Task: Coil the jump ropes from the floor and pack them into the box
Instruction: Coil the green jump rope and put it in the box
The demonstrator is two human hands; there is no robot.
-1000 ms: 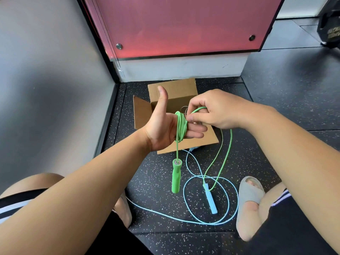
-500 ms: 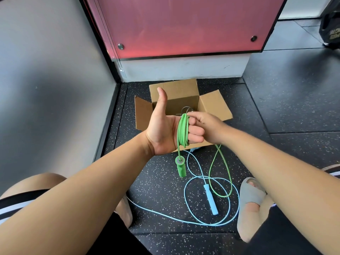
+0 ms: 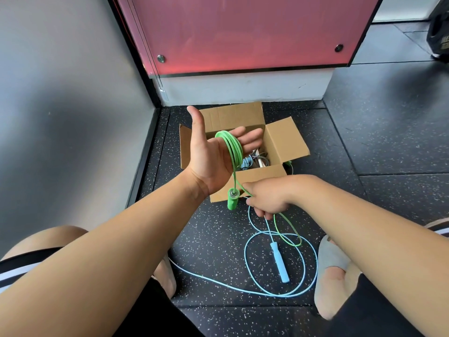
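My left hand [image 3: 213, 154] is held up flat over the open cardboard box [image 3: 286, 139], thumb raised, with several loops of the green jump rope [image 3: 233, 147] wound round its fingers. One green handle [image 3: 232, 199] dangles below that palm. My right hand [image 3: 267, 197] is lower, in front of the box, and grips the loose green cord, which trails down in a loop to the floor. A light blue jump rope [image 3: 279, 262] lies uncoiled on the floor between my feet. Other ropes lie inside the box.
The box stands in a corner between a grey wall [image 3: 68, 105] on the left and a red panel [image 3: 243, 32] behind. My knees and grey slippers [image 3: 332, 263] flank the blue rope on the speckled black floor. A dark object [image 3: 439, 27] sits far right.
My right hand has dropped from beside the left fingers down in front of the box, drawing the green cord with it. My left fingers have straightened, and the box's inside has come into view.
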